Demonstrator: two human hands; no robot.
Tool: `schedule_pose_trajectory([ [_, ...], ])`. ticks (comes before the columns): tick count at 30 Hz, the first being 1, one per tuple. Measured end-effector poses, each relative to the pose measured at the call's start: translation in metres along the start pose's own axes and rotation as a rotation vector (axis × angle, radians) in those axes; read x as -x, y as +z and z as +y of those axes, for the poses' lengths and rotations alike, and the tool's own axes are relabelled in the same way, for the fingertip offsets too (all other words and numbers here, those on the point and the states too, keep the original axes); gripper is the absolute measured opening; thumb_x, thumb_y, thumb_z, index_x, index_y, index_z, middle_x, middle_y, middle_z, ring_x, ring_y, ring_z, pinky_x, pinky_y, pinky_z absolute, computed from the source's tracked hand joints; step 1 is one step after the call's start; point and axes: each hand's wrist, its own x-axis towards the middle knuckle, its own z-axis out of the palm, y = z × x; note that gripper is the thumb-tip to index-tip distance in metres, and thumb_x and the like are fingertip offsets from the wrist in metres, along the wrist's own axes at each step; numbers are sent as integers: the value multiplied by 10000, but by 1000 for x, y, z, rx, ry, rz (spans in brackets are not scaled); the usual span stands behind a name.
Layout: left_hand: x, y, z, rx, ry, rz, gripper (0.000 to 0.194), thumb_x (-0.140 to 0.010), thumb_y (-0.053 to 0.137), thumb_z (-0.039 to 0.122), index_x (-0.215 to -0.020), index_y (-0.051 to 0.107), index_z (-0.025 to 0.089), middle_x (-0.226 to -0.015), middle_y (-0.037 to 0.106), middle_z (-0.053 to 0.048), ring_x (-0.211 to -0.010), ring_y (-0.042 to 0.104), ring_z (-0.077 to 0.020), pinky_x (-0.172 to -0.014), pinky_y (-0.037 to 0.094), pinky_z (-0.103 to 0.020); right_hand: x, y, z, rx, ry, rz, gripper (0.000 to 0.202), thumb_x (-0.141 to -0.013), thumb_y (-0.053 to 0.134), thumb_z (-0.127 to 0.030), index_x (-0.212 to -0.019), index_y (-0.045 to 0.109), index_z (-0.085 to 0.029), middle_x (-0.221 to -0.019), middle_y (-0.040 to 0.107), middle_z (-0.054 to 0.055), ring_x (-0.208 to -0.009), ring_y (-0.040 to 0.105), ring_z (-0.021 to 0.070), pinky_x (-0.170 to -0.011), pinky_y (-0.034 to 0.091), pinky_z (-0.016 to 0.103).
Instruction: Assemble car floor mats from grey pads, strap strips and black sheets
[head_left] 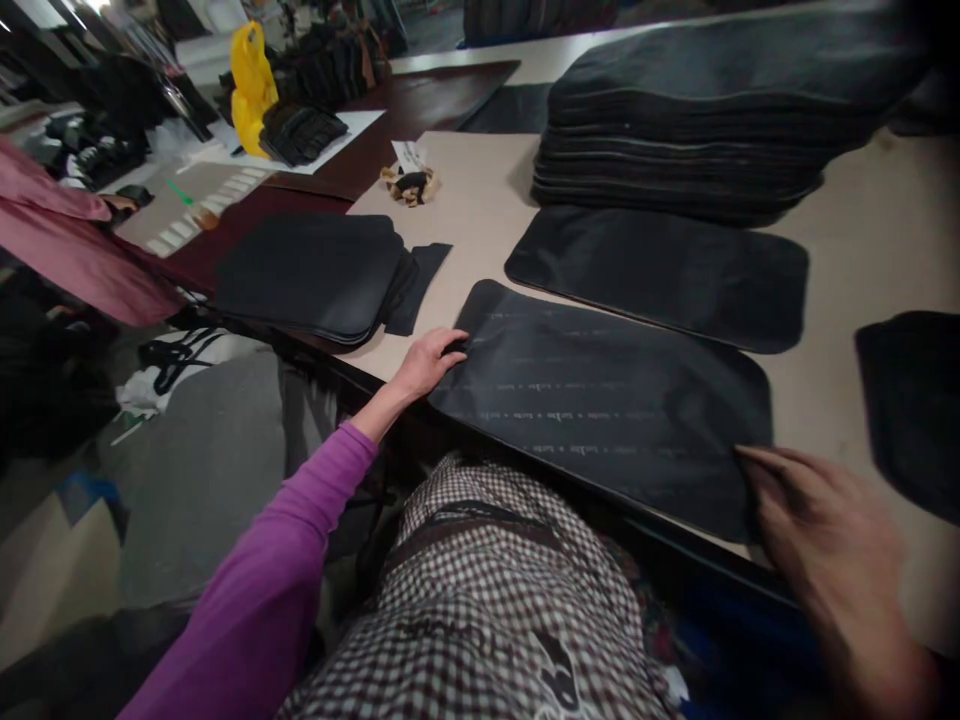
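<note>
In front of me a black sheet (600, 400) with rounded corners lies at the table's near edge, its upper face carrying rows of faint pale lettering. My left hand (431, 362) pinches its left edge between thumb and fingers. At the right edge, the fingertips and thumb of my right hand (825, 520) close on the same sheet; this hand is slightly blurred. Just behind lies another black piece (660, 275), plain and with rounded corners. Left of my left hand sits a low stack of black pieces (315, 270), with a narrow black strip (420, 290) beside it.
A tall pile of black sheets (690, 150) stands at the back of the table (480, 170). At far right lies another black piece (915, 410). A crumpled paper holder (411, 185) and a yellow object (251, 90) are farther back. A pink sleeve (75, 230) reaches in at left.
</note>
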Motion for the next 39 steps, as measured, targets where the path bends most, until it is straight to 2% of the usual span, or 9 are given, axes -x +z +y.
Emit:
schedule_pose_trajectory([
  [4, 3, 2, 1, -96, 37, 18, 296, -952, 693, 247, -1240, 696, 179, -1147, 708, -111, -1121, 640, -240, -1013, 517, -402, 0, 3, 0, 28, -33, 64, 312, -1009, 451, -493, -1083, 704, -327, -1057, 735, 90, -906, 678, 333, -744, 543, 472],
  [9, 13, 7, 8, -365, 16, 81, 310, -999, 615, 305, -1287, 680, 212, -1488, 534, -169, -1324, 530, -299, -1093, 459, -486, 1, 6, -1, 46, -89, 64, 332, -1043, 438, -413, -1138, 701, -234, -1097, 723, 104, -972, 655, 313, -856, 525, 451],
  [15, 16, 4, 14, -527, -94, -18, 425, -1065, 442, 319, -1462, 547, 208, -1596, 463, -189, -1473, 439, -315, -1146, 395, -529, 4, 9, 0, 93, -86, 21, 286, -1012, 465, -243, -1207, 672, -216, -1193, 704, 98, -1032, 628, 298, -893, 499, 438],
  [19, -5, 5, 23, -528, -65, -95, 569, -1074, 382, 446, -1581, 400, 188, -1675, 353, -195, -1547, 348, -322, -1195, 348, -539, 5, -1, -14, 67, -32, -38, 407, -926, 447, -98, -1254, 666, -198, -1239, 697, 97, -1096, 616, 296, -905, 488, 439],
  [24, -48, 28, 25, -580, 123, -288, 674, -1069, 302, 527, -1661, 264, 208, -1739, 212, -136, -1604, 236, -314, -1263, 208, -593, 3, -11, -25, -65, 97, -54, 526, -848, 424, -21, -1260, 692, -208, -1279, 713, 77, -1168, 633, 272, -970, 478, 459],
  [29, -60, 50, 12, -641, 170, -374, 714, -1054, 298, 568, -1664, 268, 199, -1731, 229, -128, -1599, 248, -328, -1266, 196, -600, 0, -20, -12, -332, 302, 6, 351, -901, 454, -94, -1046, 744, -231, -1153, 770, 44, -1084, 702, 224, -1005, 527, 418],
  [32, -56, 51, 7, -664, 168, -389, 725, -1056, 276, 585, -1666, 256, 193, -1738, 196, -128, -1604, 233, -322, -1266, 183, -611, -17, -24, -11, -232, 361, 93, 329, -947, 451, -156, -1108, 733, -211, -1195, 752, 81, -1121, 681, 256, -1036, 523, 449],
  [34, -58, 48, 8, -663, 157, -413, 727, -1059, 257, 590, -1669, 245, 195, -1742, 179, -126, -1609, 218, -317, -1261, 188, -622, -38, -23, -17, -152, 293, 77, 350, -1016, 429, -250, -1224, 702, -181, -1331, 693, 124, -1235, 630, 280, -1102, 484, 477],
  [39, -86, 41, 13, -647, 108, -392, 736, -1066, 205, 588, -1680, 183, 182, -1749, 141, -125, -1619, 184, -302, -1261, 194, -618, -95, 1, -39, -6, 52, -162, 663, -1073, 367, -533, -1534, 474, -69, -1646, 385, 190, -1534, 347, 330, -1230, 344, 504],
])
